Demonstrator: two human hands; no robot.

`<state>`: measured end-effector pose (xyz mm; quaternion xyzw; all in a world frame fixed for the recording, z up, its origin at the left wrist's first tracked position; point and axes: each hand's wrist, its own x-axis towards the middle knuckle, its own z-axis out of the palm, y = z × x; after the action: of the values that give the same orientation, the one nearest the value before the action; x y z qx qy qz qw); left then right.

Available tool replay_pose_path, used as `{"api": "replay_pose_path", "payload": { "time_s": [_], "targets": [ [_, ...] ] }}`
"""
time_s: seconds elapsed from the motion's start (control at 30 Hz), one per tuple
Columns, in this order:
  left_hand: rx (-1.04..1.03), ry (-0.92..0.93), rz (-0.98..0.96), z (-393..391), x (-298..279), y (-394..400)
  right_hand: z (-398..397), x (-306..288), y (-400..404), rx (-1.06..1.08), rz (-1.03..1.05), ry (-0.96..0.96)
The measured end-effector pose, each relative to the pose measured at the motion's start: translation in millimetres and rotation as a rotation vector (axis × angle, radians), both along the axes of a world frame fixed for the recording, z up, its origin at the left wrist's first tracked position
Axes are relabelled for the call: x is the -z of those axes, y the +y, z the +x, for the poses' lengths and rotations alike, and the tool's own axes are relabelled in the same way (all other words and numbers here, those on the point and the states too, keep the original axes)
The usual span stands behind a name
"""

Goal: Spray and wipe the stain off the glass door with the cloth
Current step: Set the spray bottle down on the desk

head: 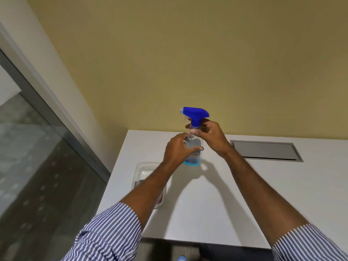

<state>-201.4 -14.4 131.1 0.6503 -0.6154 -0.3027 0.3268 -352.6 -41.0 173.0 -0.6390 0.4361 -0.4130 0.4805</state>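
A clear spray bottle (194, 155) with a blue trigger head and a little blue liquid at its base stands on the white table (226, 194). My left hand (178, 149) grips the bottle's body. My right hand (208, 133) grips its neck just under the blue head, which points left. The glass door (37, 166) with its grey frame fills the left side. A clear tray (143, 170) sits on the table under my left forearm; something dark lies in it, mostly hidden by the arm.
A grey metal hatch (265, 150) is set flush into the table at the back right. A yellow wall rises behind the table. The table's front edge runs along the bottom, with a dark floor below it.
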Motion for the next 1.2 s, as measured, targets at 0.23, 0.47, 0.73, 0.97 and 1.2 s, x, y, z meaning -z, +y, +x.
{"api": "replay_pose_path", "payload": {
  "time_s": [0.23, 0.47, 0.73, 0.97, 1.2],
  "targets": [
    [0.024, 0.012, 0.12, 3.9, 49.3, -16.4, -0.4, 53.8, -13.5, -0.025, 0.103, 0.113],
    [0.027, 0.015, 0.242, 8.9, 93.9, -25.2, -1.5, 109.0, -18.6, -0.009, 0.154, 0.176],
    [0.026, 0.043, 0.334, 9.1, 131.0, -31.4, 1.5, 154.7, -21.7, 0.005, 0.262, 0.177],
    [0.031, 0.064, 0.379, 9.2, 148.8, -35.0, 3.6, 176.7, -24.4, 0.029, 0.335, 0.166],
    [0.031, 0.122, 0.384, 12.7, 159.6, -38.1, 2.2, 186.4, -24.3, 0.018, 0.336, 0.177]
  ]
}}
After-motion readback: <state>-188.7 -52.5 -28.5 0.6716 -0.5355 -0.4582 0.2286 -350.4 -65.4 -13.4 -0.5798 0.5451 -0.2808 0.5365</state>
